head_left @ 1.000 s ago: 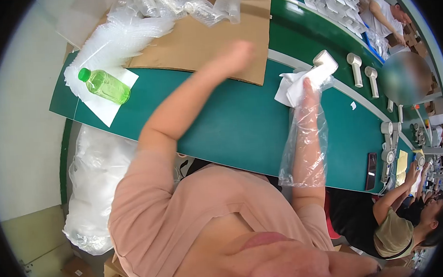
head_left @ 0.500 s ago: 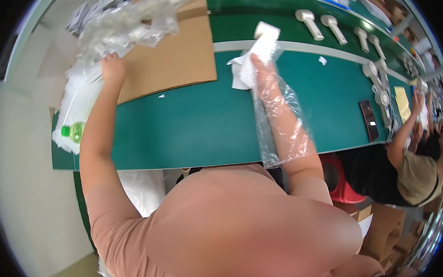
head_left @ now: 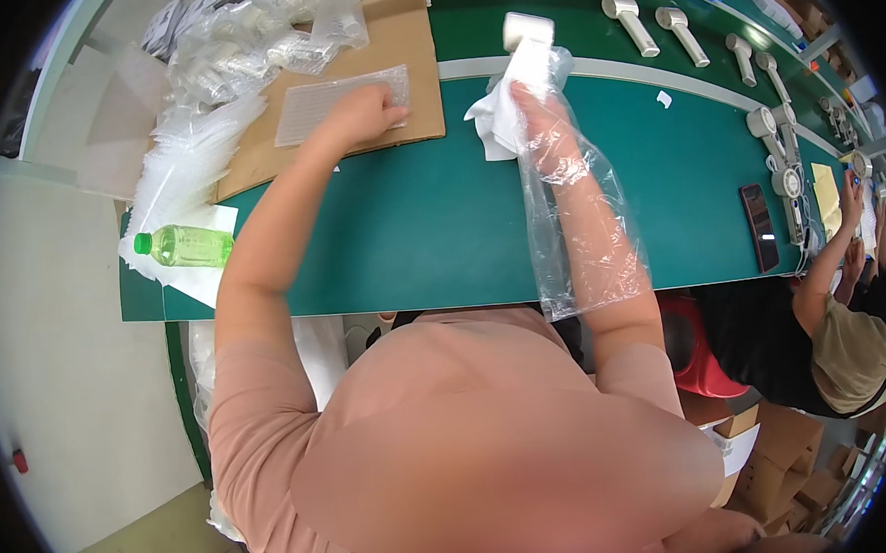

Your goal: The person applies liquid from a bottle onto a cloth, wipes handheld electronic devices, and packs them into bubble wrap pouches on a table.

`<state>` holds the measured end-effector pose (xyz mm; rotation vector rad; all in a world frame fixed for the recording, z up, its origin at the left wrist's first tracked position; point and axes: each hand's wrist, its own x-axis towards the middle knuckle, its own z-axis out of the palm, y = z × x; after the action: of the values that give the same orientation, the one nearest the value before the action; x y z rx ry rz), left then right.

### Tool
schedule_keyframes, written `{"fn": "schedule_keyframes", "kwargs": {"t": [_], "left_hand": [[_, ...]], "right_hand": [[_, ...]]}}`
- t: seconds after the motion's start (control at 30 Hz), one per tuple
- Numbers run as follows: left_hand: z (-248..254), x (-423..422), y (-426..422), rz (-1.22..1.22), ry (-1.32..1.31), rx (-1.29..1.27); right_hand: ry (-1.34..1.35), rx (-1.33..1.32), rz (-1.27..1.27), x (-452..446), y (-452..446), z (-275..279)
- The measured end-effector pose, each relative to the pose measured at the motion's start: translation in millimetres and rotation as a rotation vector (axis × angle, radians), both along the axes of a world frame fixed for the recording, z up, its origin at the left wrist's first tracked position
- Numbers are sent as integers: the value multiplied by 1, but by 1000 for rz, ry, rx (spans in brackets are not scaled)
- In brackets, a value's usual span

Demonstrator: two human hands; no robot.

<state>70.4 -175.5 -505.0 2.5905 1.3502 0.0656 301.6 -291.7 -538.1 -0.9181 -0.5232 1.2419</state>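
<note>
My left hand [head_left: 362,114] is closed on the right part of a clear bubble-wrap sheet [head_left: 304,112], which lies on the brown cardboard [head_left: 257,171]. My right hand [head_left: 545,126] grips a white handheld device [head_left: 528,34] with a broad head and a handle, its head pointing away from me. A white cloth [head_left: 495,124] is bunched around the handle, beside my fingers. Over my right hand and forearm hangs a clear plastic bag [head_left: 552,251]. How my right fingers wrap the handle is partly hidden by cloth and film.
White sheets [head_left: 181,155] fan out at left, with a green-capped bottle [head_left: 191,246] on them. Clear wrapped packs [head_left: 241,52] are heaped behind. Similar white devices [head_left: 630,24] stand along the green ledge. A phone [head_left: 759,225] lies right, near a co-worker [head_left: 847,345].
My left hand has moved right from the white sheets onto the cardboard, with the bubble-wrap sheet now in it. My right hand still holds the device. The whole view has shifted slightly.
</note>
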Motion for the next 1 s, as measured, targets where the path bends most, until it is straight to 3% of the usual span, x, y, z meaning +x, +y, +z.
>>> {"fn": "schedule_keyframes", "kwargs": {"t": [0.07,0.13,0.2,0.33,0.43,0.53,0.6,0.63,0.7,0.83,0.93,1.0], "left_hand": [[-1,4,1,47,1,-24],[-1,9,-1,104,0,-47],[-3,14,-1,149,62,55],[-5,15,-2,151,50,71],[-11,12,-2,91,35,136],[-6,5,-14,-61,-135,16],[-11,0,-18,124,-505,-338],[-17,-5,-11,128,-506,-340],[-28,-14,8,157,-747,-675],[-21,-16,14,231,-734,-788],[-19,-5,7,218,-628,-668],[-11,10,-7,-41,-454,159]], "right_hand": [[-191,-83,42,3,-1,0],[-220,-92,68,2,-3,1],[-385,-129,194,1,-4,1],[-581,-153,195,-3,-5,1],[-424,-162,369,-4,-21,29],[-476,-125,363,-8,-13,16],[-515,-146,404,-12,-13,16],[-553,-167,436,-14,-14,16],[-562,-177,489,-17,-20,28],[-672,-252,479,-22,-22,34],[-702,-260,488,-22,-21,33],[-720,-250,466,-21,-14,20]]}}
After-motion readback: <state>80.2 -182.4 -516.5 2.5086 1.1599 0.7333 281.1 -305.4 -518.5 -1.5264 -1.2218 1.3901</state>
